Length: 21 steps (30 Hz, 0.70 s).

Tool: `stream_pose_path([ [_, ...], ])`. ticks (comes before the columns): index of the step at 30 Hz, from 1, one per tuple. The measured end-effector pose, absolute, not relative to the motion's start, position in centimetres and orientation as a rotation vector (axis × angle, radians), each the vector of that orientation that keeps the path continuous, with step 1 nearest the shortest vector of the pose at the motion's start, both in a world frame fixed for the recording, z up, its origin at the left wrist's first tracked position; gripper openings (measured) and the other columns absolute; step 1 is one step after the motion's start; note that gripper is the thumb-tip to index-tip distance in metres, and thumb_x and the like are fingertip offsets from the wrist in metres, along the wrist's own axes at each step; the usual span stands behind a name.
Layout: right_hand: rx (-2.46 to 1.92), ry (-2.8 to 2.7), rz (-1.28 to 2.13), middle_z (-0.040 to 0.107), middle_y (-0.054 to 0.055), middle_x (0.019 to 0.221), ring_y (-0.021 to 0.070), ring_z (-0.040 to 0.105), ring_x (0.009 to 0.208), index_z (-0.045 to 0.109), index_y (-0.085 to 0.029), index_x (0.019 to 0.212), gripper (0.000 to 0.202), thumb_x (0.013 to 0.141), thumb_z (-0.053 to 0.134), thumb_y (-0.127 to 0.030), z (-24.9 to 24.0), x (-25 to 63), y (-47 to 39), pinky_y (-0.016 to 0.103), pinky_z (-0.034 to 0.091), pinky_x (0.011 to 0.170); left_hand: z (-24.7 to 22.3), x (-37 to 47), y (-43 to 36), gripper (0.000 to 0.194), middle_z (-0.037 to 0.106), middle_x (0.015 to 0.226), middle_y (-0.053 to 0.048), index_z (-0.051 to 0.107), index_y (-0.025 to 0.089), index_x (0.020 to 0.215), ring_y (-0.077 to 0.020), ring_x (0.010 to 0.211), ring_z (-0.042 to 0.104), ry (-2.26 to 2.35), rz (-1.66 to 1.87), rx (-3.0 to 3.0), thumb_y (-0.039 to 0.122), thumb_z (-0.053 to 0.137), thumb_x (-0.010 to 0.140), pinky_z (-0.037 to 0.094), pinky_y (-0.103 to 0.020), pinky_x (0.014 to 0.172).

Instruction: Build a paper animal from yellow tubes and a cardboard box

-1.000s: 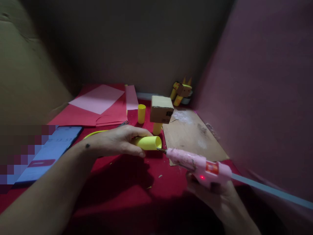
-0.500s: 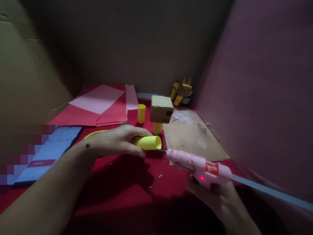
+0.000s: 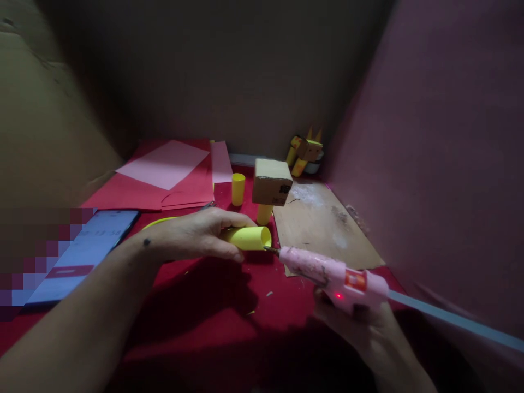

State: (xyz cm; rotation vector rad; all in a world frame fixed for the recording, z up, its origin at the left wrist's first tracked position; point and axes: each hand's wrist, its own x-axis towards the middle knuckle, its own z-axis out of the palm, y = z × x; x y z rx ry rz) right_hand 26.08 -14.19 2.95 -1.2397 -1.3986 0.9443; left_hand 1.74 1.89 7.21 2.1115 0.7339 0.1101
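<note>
My left hand [image 3: 208, 234] is closed around a yellow paper tube [image 3: 248, 239] that lies sideways, its open end facing right. In my right hand [image 3: 360, 327] is a pink glue gun [image 3: 315, 266] with a red light on and a long glue stick [image 3: 454, 319] out of its back. The nozzle tip is at the lower rim of the tube's open end. Just behind the tube, a cardboard box [image 3: 272, 183] rests on an upright yellow tube [image 3: 265, 214]. Another yellow tube [image 3: 238, 190] stands to the left of the box.
Red sheets [image 3: 135, 191] and pink paper [image 3: 166, 164] lie at the back left, a phone [image 3: 85, 254] at the left. A flat cardboard piece [image 3: 327, 229] lies right of centre. A small yellow and brown cardboard animal [image 3: 307, 152] stands at the back right.
The glue gun's tip has shifted very slightly right and up at the tube's rim. Both hands hold the same things as before.
</note>
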Motion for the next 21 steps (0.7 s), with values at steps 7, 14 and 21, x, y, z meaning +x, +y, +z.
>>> stream_pose_path([
  [7,-1.240,-1.441,1.003,0.073,0.003,0.077,0.0248,0.068,0.078,0.073,-0.028,0.095,0.017,0.079,0.068,-0.023,3.07,26.12,-14.22,0.036,0.059,0.072,7.37,1.87,1.88,0.041,0.064,0.095,-0.002,0.061,0.021,0.111,-0.0193,0.084,0.057,0.746,0.111,2.131,0.041,0.068,0.076,0.042,-0.025,0.067],
  [14,-1.197,-1.477,0.980,0.075,0.004,0.086,0.0243,0.069,0.082,0.074,-0.028,0.100,0.021,0.080,0.068,-0.024,3.40,25.78,-13.93,0.036,0.057,0.082,7.34,1.82,1.84,0.043,0.063,0.093,-0.002,0.062,0.020,0.111,-0.0191,0.083,0.057,0.740,0.128,2.123,0.042,0.068,0.075,0.042,-0.024,0.065],
  [21,-1.261,-1.431,0.935,0.074,0.004,0.092,0.0236,0.069,0.082,0.070,-0.029,0.111,0.033,0.078,0.070,-0.023,3.08,25.91,-14.26,0.033,0.058,0.078,7.43,1.85,1.85,0.042,0.064,0.094,-0.001,0.062,0.020,0.112,-0.0194,0.085,0.058,0.748,0.113,2.117,0.041,0.068,0.075,0.043,-0.024,0.067],
])
